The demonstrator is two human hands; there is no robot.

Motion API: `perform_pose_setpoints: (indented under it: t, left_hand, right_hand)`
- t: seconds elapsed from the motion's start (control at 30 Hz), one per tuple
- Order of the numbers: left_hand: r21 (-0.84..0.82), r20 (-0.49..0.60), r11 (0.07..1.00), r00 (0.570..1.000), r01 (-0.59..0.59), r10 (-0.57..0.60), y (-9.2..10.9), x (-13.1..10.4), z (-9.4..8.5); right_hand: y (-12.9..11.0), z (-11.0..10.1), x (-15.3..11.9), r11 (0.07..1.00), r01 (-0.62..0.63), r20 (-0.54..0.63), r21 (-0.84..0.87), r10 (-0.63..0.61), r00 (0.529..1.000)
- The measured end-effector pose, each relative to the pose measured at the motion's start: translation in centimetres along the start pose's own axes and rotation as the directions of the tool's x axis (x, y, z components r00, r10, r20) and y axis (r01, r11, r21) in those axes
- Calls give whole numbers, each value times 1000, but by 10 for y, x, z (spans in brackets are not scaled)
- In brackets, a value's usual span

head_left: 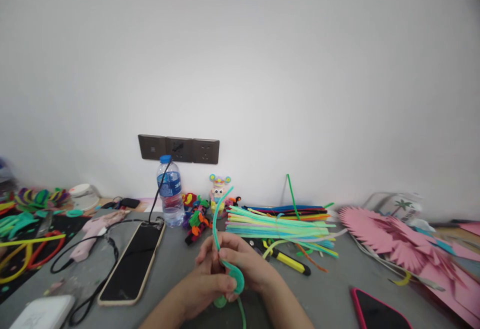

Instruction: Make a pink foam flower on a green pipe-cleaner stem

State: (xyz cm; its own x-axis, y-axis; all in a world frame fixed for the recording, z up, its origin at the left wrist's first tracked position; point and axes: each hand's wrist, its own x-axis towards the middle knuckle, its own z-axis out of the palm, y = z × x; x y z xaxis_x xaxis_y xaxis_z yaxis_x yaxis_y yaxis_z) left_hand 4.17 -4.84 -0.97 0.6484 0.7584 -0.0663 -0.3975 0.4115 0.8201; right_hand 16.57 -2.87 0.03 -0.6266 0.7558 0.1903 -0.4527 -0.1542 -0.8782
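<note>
A green pipe cleaner runs up from between my two hands, its free end curving above them. Lower down it joins a flat coil of the same green, and a thin tail hangs below. My left hand is closed with the thumb pressed on the coil. My right hand is closed too, its thumb and fingers pinching the pipe cleaner just above the coil. The fingers of both hands overlap, so part of the piece is hidden.
Behind my hands lie a bundle of pipe cleaners and a yellow cutter. To the left are a phone, a water bottle and a pink glue gun with its cable. Pink cut paper and another phone lie right.
</note>
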Motion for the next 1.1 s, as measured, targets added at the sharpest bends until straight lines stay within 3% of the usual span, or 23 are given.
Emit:
perform_pose_setpoints:
  t: [1.1]
  left_hand:
    - [-2, 15, 1000, 1000, -9, 9, -1, 0, -2]
  right_hand:
    - [-2, 1, 0, 1000, 1, 6, 6, -1, 1000]
